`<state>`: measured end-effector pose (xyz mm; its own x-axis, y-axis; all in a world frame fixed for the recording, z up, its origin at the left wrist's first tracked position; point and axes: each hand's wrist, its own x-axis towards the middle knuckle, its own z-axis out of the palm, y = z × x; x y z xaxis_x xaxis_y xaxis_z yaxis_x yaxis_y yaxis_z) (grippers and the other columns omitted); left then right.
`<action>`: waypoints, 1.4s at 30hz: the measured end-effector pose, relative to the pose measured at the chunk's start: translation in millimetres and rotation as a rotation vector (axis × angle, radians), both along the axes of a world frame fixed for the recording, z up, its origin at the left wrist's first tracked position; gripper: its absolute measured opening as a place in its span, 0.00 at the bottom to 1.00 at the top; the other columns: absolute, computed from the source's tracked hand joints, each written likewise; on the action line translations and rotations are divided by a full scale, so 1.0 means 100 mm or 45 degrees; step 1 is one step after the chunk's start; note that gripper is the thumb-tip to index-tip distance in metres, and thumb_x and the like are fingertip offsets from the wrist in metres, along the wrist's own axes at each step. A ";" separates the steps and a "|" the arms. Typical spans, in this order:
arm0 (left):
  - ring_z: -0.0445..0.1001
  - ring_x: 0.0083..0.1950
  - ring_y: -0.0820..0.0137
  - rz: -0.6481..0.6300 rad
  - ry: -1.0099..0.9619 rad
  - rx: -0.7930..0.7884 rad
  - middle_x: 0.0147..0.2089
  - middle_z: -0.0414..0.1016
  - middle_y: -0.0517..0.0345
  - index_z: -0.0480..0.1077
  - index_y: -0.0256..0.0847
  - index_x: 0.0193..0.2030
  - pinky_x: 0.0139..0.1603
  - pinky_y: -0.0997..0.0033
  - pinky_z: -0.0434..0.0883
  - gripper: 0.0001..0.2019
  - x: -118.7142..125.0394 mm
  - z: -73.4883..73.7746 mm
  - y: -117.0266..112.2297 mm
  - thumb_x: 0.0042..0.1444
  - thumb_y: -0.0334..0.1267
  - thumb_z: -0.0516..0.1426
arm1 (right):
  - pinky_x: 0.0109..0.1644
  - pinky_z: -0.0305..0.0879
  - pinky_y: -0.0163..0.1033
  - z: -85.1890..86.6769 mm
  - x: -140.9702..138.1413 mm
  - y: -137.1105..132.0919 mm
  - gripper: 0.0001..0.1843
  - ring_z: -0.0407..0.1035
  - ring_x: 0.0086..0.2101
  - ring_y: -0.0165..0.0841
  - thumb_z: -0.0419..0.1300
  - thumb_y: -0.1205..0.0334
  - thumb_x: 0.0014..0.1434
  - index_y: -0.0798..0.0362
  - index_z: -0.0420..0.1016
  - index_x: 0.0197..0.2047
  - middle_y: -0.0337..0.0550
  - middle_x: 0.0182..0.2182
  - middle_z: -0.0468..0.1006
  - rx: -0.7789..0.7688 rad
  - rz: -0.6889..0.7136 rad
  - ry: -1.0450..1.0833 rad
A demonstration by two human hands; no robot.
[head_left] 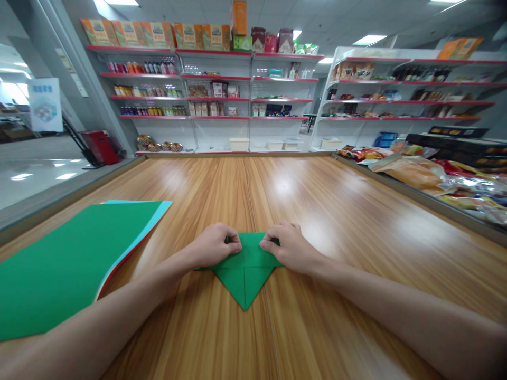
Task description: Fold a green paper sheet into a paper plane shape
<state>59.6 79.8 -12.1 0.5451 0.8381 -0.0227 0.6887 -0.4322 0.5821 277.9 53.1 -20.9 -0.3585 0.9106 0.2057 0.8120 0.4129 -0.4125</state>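
A folded sheet of green paper (244, 272) lies on the wooden table, its pointed end toward me and a crease running down to the tip. My left hand (217, 244) is closed at its upper left side, thumb and fingers pinching the paper. On the opposite side, my right hand (292, 246) pinches the upper right part in the same way. Both hands cover the outer corners of the paper, so those are partly hidden.
To the left lies a stack of coloured paper (79, 258), green on top with light blue and red edges beneath. Packaged snacks (420, 174) are heaped along the right side. A raised rim (237, 154) borders the table, with stocked shelves (214, 77) behind it.
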 end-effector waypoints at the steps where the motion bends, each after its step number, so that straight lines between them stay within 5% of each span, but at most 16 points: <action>1: 0.70 0.31 0.70 0.004 -0.004 -0.020 0.27 0.74 0.59 0.75 0.38 0.27 0.33 0.72 0.62 0.10 -0.04 0.01 0.02 0.51 0.40 0.55 | 0.44 0.53 0.44 0.00 0.02 0.02 0.10 0.65 0.38 0.37 0.59 0.61 0.60 0.53 0.75 0.27 0.41 0.30 0.76 0.009 -0.019 -0.006; 12: 0.64 0.28 0.72 -0.007 -0.057 -0.159 0.24 0.68 0.62 0.73 0.37 0.26 0.29 0.73 0.58 0.12 -0.24 0.05 0.13 0.50 0.44 0.56 | 0.52 0.59 0.49 -0.15 0.21 0.16 0.08 0.64 0.49 0.41 0.60 0.64 0.57 0.54 0.75 0.26 0.50 0.43 0.70 0.142 -0.001 0.202; 18: 0.65 0.28 0.72 0.022 -0.151 -0.193 0.24 0.69 0.61 0.74 0.36 0.27 0.30 0.73 0.59 0.13 -0.28 -0.01 0.17 0.50 0.44 0.57 | 0.48 0.62 0.45 -0.16 0.27 0.24 0.11 0.67 0.42 0.37 0.57 0.63 0.59 0.55 0.72 0.26 0.49 0.39 0.71 0.150 -0.057 0.335; 23: 0.67 0.29 0.71 0.084 -0.239 -0.212 0.25 0.71 0.60 0.77 0.36 0.32 0.30 0.73 0.60 0.13 -0.15 -0.06 0.13 0.49 0.45 0.59 | 0.50 0.55 0.47 -0.06 0.11 0.08 0.06 0.67 0.42 0.38 0.58 0.61 0.59 0.52 0.74 0.32 0.46 0.38 0.74 0.469 -0.062 0.231; 30: 0.70 0.31 0.69 0.117 -0.226 -0.078 0.28 0.74 0.58 0.77 0.38 0.33 0.31 0.72 0.62 0.13 0.18 -0.07 -0.09 0.53 0.46 0.57 | 0.49 0.50 0.45 -0.08 -0.06 -0.10 0.11 0.69 0.33 0.32 0.53 0.61 0.64 0.53 0.72 0.32 0.39 0.29 0.76 0.290 0.250 0.023; 42: 0.66 0.46 0.60 0.079 0.103 0.301 0.41 0.74 0.53 0.72 0.40 0.32 0.46 0.57 0.61 0.09 -0.02 -0.05 -0.04 0.59 0.36 0.53 | 0.43 0.51 0.42 -0.08 0.10 0.05 0.12 0.67 0.30 0.31 0.53 0.65 0.62 0.54 0.70 0.27 0.39 0.26 0.75 0.306 0.047 0.092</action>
